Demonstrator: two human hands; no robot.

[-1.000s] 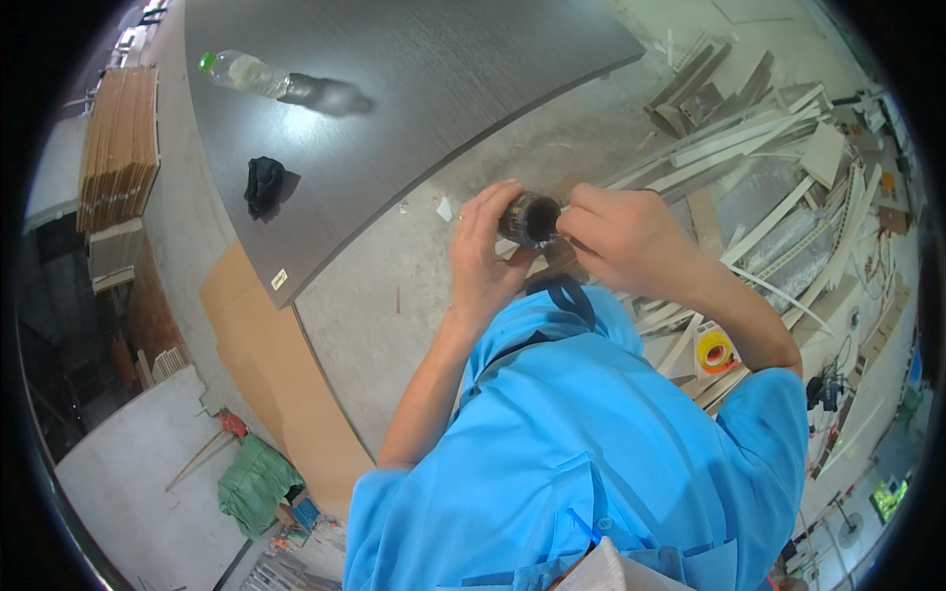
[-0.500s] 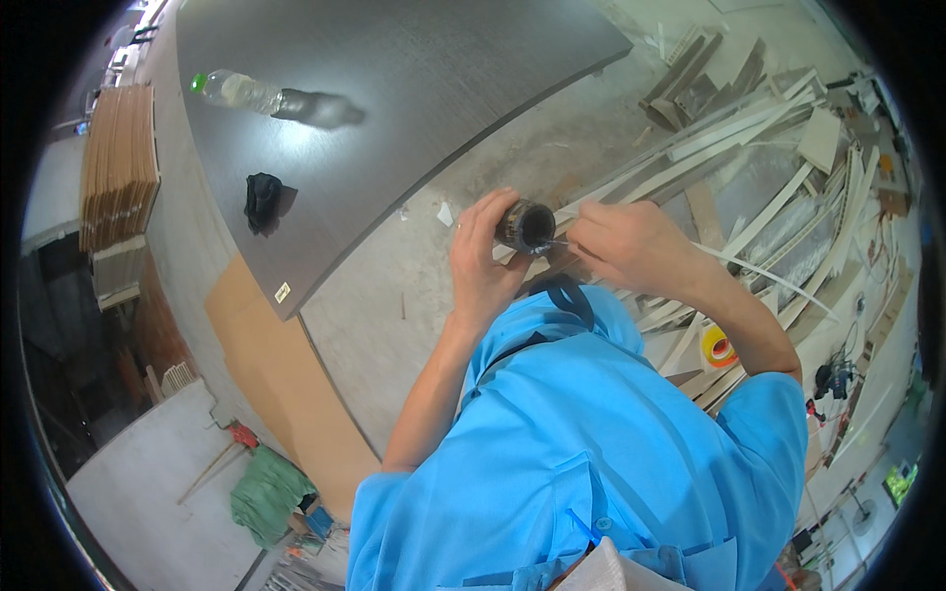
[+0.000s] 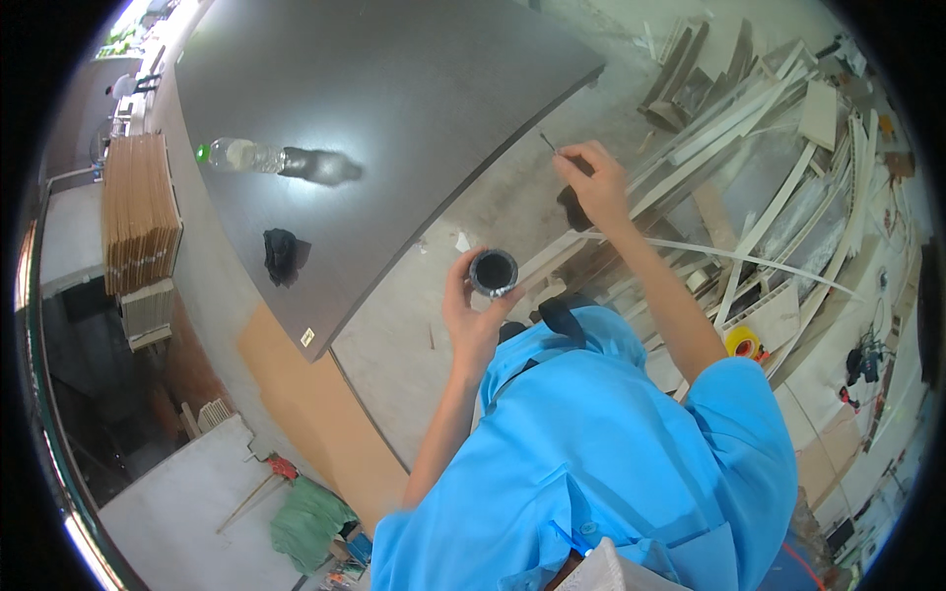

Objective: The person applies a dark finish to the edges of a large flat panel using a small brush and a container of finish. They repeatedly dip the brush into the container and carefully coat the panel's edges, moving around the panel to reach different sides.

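My left hand (image 3: 471, 310) is wrapped round a small dark open jar (image 3: 494, 273), its round mouth facing up and its inside dark. Ahead and to the right, my right hand (image 3: 594, 182) pinches a thin stick-like tool (image 3: 548, 144), perhaps a fine brush, whose dark tip points toward the edge of the dark panel table (image 3: 424, 108). The tool's tip is clear of both the jar and the table. Beneath my right hand shows a dark rounded shape (image 3: 574, 209), whose kind I cannot make out.
On the table lie a clear bottle with a green cap (image 3: 246, 156) and a crumpled black cloth-like item (image 3: 282, 256). Scrap strips (image 3: 769, 148) are heaped on the right, with a yellow tape roll (image 3: 743, 343). Stacked brown boards (image 3: 143, 212) stand at left.
My right hand has moved up and away from the jar, lifting the thin tool off its rim. The jar in my left hand sits slightly lower and farther left, its mouth turned more upward.
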